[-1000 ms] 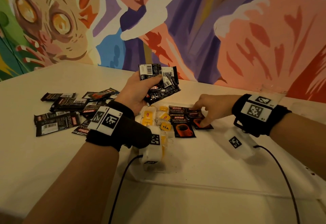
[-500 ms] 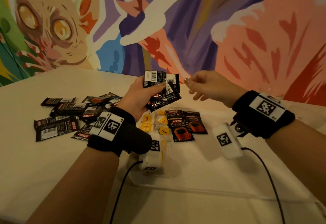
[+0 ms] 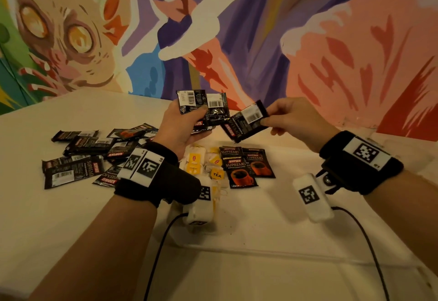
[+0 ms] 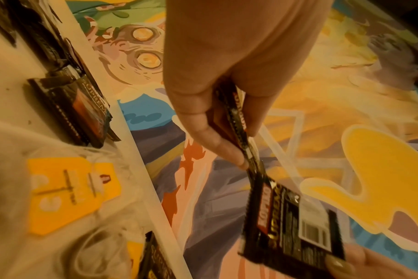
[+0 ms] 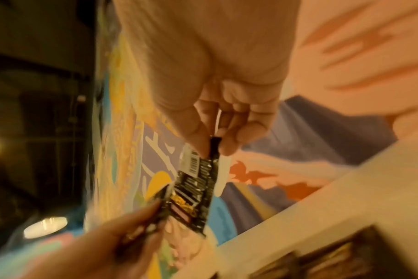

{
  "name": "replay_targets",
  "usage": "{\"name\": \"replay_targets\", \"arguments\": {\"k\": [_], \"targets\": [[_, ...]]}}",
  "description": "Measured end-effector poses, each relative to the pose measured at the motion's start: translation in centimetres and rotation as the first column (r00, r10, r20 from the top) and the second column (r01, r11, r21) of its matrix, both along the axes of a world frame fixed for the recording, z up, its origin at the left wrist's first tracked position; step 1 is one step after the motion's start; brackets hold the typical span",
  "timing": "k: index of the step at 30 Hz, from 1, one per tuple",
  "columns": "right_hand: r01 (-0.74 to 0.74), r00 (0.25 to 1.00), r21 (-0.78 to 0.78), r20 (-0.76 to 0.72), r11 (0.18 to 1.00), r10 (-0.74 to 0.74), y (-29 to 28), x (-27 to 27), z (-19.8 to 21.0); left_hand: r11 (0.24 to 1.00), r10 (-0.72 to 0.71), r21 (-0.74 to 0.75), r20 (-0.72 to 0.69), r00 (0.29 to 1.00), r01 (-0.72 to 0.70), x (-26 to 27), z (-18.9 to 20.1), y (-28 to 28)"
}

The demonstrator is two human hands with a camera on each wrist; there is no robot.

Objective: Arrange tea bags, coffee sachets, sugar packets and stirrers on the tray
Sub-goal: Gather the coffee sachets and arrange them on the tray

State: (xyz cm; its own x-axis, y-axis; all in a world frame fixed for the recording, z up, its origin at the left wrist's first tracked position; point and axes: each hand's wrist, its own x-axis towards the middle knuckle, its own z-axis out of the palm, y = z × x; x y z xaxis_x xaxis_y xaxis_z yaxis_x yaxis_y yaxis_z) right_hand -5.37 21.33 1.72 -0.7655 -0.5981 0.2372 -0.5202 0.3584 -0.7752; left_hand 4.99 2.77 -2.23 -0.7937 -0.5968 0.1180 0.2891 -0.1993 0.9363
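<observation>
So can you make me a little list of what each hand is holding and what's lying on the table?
left hand: holds a bunch of black coffee sachets up above the table
right hand: pinches one black coffee sachet by its end
tray: clear, in front of the person
on the tray: two coffee sachets with a red cup picture, and tea bags with yellow tags beside them
table: white, with a loose pile of coffee sachets on the left
wall: colourful painting

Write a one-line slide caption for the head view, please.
Left hand holds a fan of coffee sachets; right hand pinches one sachet above the tray.
</observation>
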Motion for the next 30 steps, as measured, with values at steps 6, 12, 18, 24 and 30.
{"name": "replay_targets", "arguments": {"k": [6, 12, 18, 24, 30], "targets": [[-0.011, 0.829, 0.395, -0.510, 0.919, 0.229, 2.2, -1.3, -1.7, 1.000, 0.008, -0.007, 0.015, 1.000, -0.008, 0.1, 0.1, -0.2], [-0.146, 0.855, 0.660, -0.291, 0.736, 0.430, 2.5, -0.7, -3.1, 0.999, -0.024, -0.020, 0.041, 0.999, 0.025, 0.0, 0.1, 0.1], [-0.171, 0.885, 0.806, -0.128, 0.567, 0.449, 2.1, -0.9, -3.4, 0.997, -0.070, -0.023, 0.063, 0.996, 0.071, -0.1, 0.1, 0.2], [-0.134, 0.945, 0.482, -0.200, 0.866, 0.258, 0.7, -1.2, -1.0, 0.989, -0.126, -0.058, 0.103, 0.987, 0.133, -0.2, -0.1, 0.8], [-0.106, 0.988, 0.068, -0.106, 0.992, 0.113, -2.6, 0.9, 0.6, 0.987, -0.097, -0.114, 0.117, 0.988, 0.110, -0.2, -0.1, 1.0]]}}
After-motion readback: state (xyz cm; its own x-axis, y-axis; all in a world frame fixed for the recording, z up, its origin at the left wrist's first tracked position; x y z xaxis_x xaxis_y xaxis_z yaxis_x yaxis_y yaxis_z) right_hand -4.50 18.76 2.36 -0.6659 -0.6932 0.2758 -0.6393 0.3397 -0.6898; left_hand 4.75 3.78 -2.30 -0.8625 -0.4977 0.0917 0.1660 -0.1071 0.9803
